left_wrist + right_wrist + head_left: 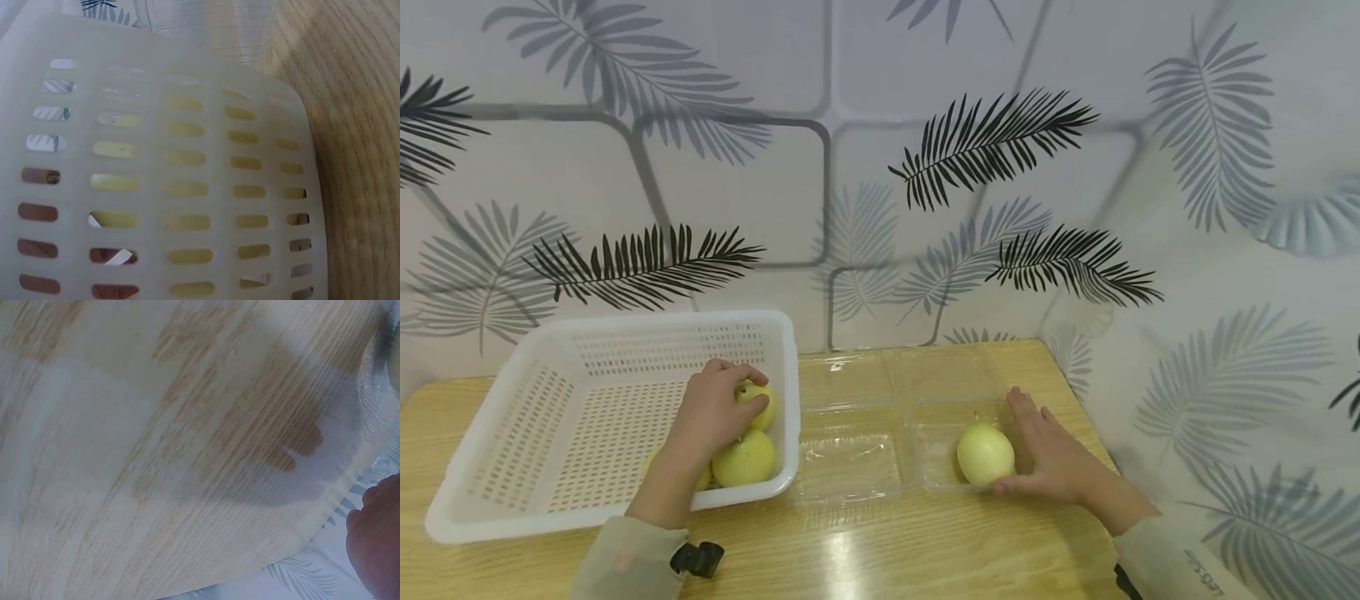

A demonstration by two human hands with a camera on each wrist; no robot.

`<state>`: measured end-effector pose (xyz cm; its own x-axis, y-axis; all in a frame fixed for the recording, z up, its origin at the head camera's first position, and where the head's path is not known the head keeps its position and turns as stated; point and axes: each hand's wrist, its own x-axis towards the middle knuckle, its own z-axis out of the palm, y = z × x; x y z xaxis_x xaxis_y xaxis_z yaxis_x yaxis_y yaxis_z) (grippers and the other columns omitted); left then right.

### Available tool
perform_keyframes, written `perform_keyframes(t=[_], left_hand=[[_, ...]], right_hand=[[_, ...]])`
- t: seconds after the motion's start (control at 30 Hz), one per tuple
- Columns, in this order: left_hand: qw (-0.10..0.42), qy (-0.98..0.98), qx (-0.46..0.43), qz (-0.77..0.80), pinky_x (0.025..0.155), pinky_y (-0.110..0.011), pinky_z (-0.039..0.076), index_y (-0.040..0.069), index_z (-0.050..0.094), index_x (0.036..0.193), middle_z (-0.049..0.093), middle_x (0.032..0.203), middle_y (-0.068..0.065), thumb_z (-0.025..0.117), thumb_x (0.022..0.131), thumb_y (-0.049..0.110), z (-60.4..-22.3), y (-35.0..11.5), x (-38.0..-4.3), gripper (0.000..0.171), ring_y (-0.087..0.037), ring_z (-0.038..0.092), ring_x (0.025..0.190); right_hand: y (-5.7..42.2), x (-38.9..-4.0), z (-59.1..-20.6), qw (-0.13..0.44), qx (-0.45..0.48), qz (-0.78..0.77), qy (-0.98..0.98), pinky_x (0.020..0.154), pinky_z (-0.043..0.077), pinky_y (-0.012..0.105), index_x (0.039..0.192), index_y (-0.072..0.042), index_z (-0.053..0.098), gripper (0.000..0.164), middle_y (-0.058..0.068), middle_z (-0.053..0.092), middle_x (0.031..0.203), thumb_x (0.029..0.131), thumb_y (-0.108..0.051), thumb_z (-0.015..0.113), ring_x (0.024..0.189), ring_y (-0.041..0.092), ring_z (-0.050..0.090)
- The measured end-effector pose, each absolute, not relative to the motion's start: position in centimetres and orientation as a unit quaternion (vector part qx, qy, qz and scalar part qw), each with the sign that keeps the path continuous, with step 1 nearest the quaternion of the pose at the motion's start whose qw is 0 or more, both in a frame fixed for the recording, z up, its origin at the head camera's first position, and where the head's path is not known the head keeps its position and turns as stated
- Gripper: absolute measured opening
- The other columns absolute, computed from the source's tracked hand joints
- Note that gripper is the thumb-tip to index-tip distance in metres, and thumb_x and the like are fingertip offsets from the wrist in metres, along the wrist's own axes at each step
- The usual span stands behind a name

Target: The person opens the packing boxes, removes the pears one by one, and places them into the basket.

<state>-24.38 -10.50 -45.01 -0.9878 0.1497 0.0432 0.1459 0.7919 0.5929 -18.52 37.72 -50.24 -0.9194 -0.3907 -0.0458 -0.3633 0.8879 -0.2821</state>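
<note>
My left hand (707,412) reaches into a white slotted basket (787,375) and grips a round yellow pear (765,419) between thumb and fingers. Another pear (745,460) lies just below it in the basket, and a further one (703,478) is partly hidden behind the wrist. Through the slots of the basket wall (150,206), the left wrist view shows yellow fruit. My right hand (1052,461) rests, fingers extended, along the right side of a clear plastic container (850,458). Its thumb touches or nearly touches a pear (983,454) in the front right compartment.
Everything stands on a wood-grain table (925,550), pushed near a wall (880,183) with a leaf pattern. The container's clear rear half (850,379) reaches the table's back edge. To the right, the table edge (1086,400) runs close by my right hand.
</note>
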Motion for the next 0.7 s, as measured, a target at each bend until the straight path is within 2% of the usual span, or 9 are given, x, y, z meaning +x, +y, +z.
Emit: perform_keyframes(t=[0.17,0.33,0.53,0.7], left_hand=[[0.002,0.945,0.079,0.316,0.083,-0.052,0.045,0.013,0.071,0.113,0.056,0.117,-0.019,0.067,0.092,0.026,-44.7,-10.4,-24.3,0.025,-0.040,0.052,0.105],[-0.019,0.944,0.075,0.320,0.091,-0.058,0.046,0.013,0.071,0.115,0.059,0.123,-0.021,0.061,0.096,0.029,-44.1,-10.3,-24.1,0.027,-0.044,0.056,0.112],[-0.084,0.934,0.099,0.332,0.097,-0.058,0.045,0.014,0.071,0.113,0.062,0.122,-0.014,0.059,0.098,0.028,-42.6,-9.2,-23.6,0.024,-0.040,0.055,0.118],[-0.154,0.911,0.143,0.354,0.092,-0.052,0.049,0.015,0.073,0.107,0.066,0.112,-0.007,0.065,0.095,0.022,-41.0,-6.7,-22.3,0.016,-0.035,0.058,0.112]], right_hand=[[37.9,-18.6,-50.3,0.046,-0.198,-0.137,0.969,0.118,0.019,0.062,0.158,0.000,-0.001,0.137,0.028,0.009,0.163,0.070,-0.073,0.073,0.150,0.045,0.014],[38.0,-18.7,-50.5,0.046,-0.197,-0.134,0.970,0.119,0.019,0.061,0.158,0.002,0.002,0.137,0.027,0.009,0.164,0.069,-0.074,0.073,0.150,0.044,0.014],[38.0,-18.6,-50.4,0.045,-0.199,-0.137,0.969,0.118,0.019,0.062,0.157,0.003,0.003,0.137,0.028,0.010,0.163,0.068,-0.074,0.074,0.149,0.046,0.016],[37.9,-18.6,-50.2,0.049,-0.196,-0.141,0.969,0.118,0.019,0.062,0.158,0.001,0.001,0.137,0.027,0.009,0.164,0.069,-0.074,0.073,0.150,0.045,0.015]])
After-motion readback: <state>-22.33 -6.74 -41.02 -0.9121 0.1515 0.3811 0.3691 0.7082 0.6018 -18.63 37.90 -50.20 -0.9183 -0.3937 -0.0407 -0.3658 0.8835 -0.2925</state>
